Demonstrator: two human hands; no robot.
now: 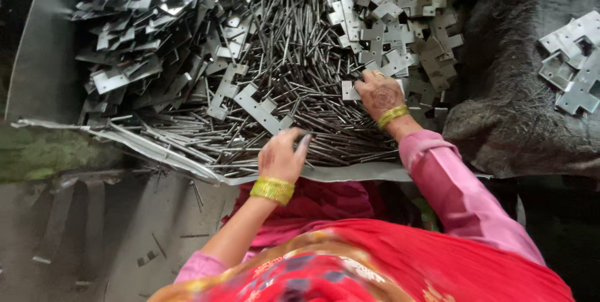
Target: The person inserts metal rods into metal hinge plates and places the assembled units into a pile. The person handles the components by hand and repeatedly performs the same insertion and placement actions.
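A broad grey sheet (44, 58) lies under everything, its bare edge running up the frame at nine o'clock and its crumpled front lip crossing toward six. On it spreads the largest mass, a heap of thin steel pins (294, 71), dark and shiny, fanning out from the centre toward twelve o'clock. At ten to eleven o'clock sits a pile of flat notched metal plates (137, 21), pale grey and stacked loosely. A second pile of stepped metal plates (400, 21) fills one to two o'clock, several of them duller and brownish. Past a dark fuzzy cloth (512, 108) at three o'clock, a small cluster of joined plates (572, 64) rests at the frame's right edge. No packages, labels or signs show anywhere in view.

The person's red and pink clothing (387, 258) fills five to six o'clock. The right hand (379, 94), gold bangle at the wrist, lies palm down just right of centre, fingers curled onto one flat plate (350, 91) at the edge of the pins; whether it grips or merely presses cannot be told. The left hand (282, 155), also bangled, hovers just below centre over the pins' near edge, fingers loosely curled, forefinger extended, holding nothing visible.
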